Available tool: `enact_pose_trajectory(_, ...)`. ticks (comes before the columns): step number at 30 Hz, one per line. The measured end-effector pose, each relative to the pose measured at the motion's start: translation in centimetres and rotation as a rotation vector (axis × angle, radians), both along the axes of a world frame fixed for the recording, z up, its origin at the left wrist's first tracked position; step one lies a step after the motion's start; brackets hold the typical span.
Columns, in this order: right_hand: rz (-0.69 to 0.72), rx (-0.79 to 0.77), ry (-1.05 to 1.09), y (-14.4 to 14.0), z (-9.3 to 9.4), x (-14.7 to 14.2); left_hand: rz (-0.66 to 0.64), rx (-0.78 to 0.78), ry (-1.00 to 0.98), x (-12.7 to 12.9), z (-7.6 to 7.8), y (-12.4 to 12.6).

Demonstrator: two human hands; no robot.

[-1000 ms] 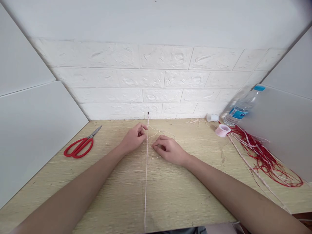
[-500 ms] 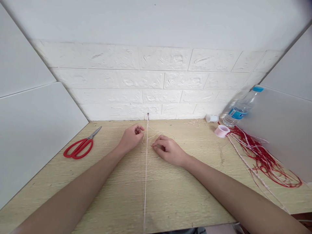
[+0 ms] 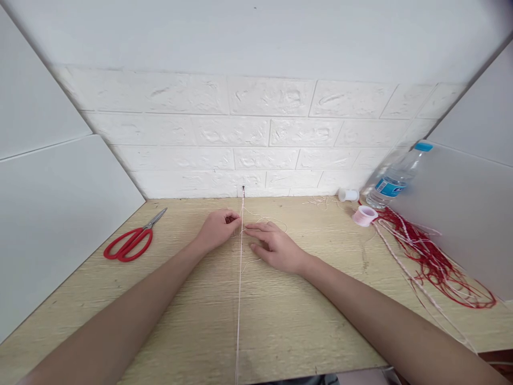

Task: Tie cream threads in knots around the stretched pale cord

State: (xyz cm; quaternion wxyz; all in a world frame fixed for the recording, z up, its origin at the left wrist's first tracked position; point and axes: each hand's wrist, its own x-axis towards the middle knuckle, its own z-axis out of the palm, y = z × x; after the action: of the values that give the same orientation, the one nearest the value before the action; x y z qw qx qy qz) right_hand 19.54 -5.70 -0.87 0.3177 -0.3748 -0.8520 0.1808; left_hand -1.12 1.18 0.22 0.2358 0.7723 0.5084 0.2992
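A pale pink cord (image 3: pixel 240 289) runs taut from a small dark anchor point (image 3: pixel 243 187) at the foot of the wall towards me. Thin pale thread (image 3: pixel 266 218) loops off it to the right near its upper part. My left hand (image 3: pixel 218 229) is just left of the cord, thumb and forefinger pinched on the thin thread right beside it. On the other side, my right hand (image 3: pixel 277 247) has its fingers stretched towards the cord and its thumb apart. A loose thread end (image 3: pixel 250 262) lies below the right hand's thumb.
Red-handled scissors (image 3: pixel 130 243) lie on the wooden table at left. At right are a pink thread spool (image 3: pixel 364 216), a white spool (image 3: pixel 348 195), a water bottle (image 3: pixel 395 179) and a tangle of red cords (image 3: pixel 436 262). White panels flank both sides.
My left hand has moved slightly right and down, its pinch now beside the cord. My right hand's fingers have straightened and spread from the thumb, reaching further left.
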Motion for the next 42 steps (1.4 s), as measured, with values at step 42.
enact_pose_trajectory(42,-0.123,-0.143,0.125,-0.3,-0.1,-0.1,0.086,-0.014,-0.003,0.4,0.6,-0.9)
